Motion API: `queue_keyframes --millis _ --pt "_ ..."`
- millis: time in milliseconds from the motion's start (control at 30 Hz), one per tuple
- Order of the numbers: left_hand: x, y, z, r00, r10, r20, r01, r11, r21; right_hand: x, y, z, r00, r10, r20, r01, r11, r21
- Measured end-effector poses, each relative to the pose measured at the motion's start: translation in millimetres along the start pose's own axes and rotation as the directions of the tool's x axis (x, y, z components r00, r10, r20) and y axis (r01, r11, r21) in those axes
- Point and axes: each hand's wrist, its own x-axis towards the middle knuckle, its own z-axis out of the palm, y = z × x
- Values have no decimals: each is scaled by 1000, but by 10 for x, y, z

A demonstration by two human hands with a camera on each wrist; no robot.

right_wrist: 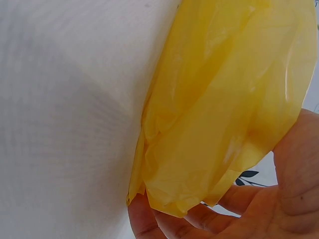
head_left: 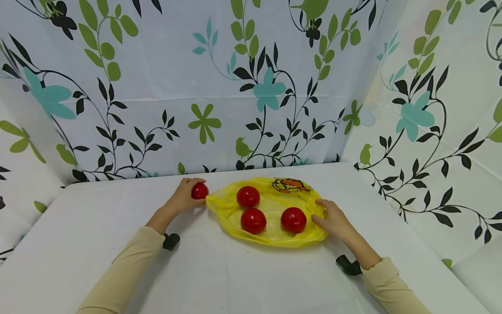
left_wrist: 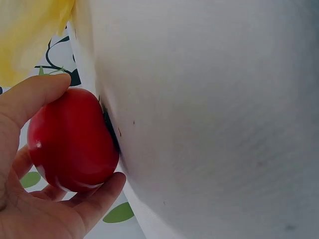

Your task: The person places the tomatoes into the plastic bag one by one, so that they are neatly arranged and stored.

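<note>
In the head view, a yellow plastic bag (head_left: 270,240) lies spread on the table with its mouth open upward. Three red tomatoes sit in it: one at the back left (head_left: 248,196), one at the front left (head_left: 253,220) and one at the right (head_left: 293,220). Just left of the bag, my left hand (head_left: 182,197) grips another tomato (head_left: 200,191). The left wrist view shows thumb and fingers curled round this glossy tomato (left_wrist: 75,142), close to the table surface. My right hand (head_left: 335,220) holds the bag's right edge; in the right wrist view, fingers reach under the yellow film (right_wrist: 209,129), the thumb tip hidden.
A white cloth covers the table (head_left: 251,283). Behind it and at both sides hang white curtains (head_left: 168,78) printed with leaves, flowers and birds. Black wrist devices show at the left wrist (head_left: 171,241) and right wrist (head_left: 348,265).
</note>
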Motion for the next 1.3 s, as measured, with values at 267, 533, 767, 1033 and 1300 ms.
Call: queue_keyframes --millis 267,533,767,1033,1300 --pt "-23 -19 -7 1000 -21 -10 21 1000 12 3 3 20 1000 14 12 -14 1000 8" --pt "-55 -12 -20 998 -25 -64 26 1000 10 2 8 23 1000 13 21 -13 1000 5" --pt "-60 60 -65 993 0 -117 4 999 37 17 23 8 1000 -7 19 7 1000 0" --pt "-44 212 -99 990 29 -141 -26 999 23 25 48 10 1000 -11 17 11 1000 7" --pt "5 369 -128 981 65 -185 -62 998 22 29 42 12 1000 -16 9 15 1000 13"
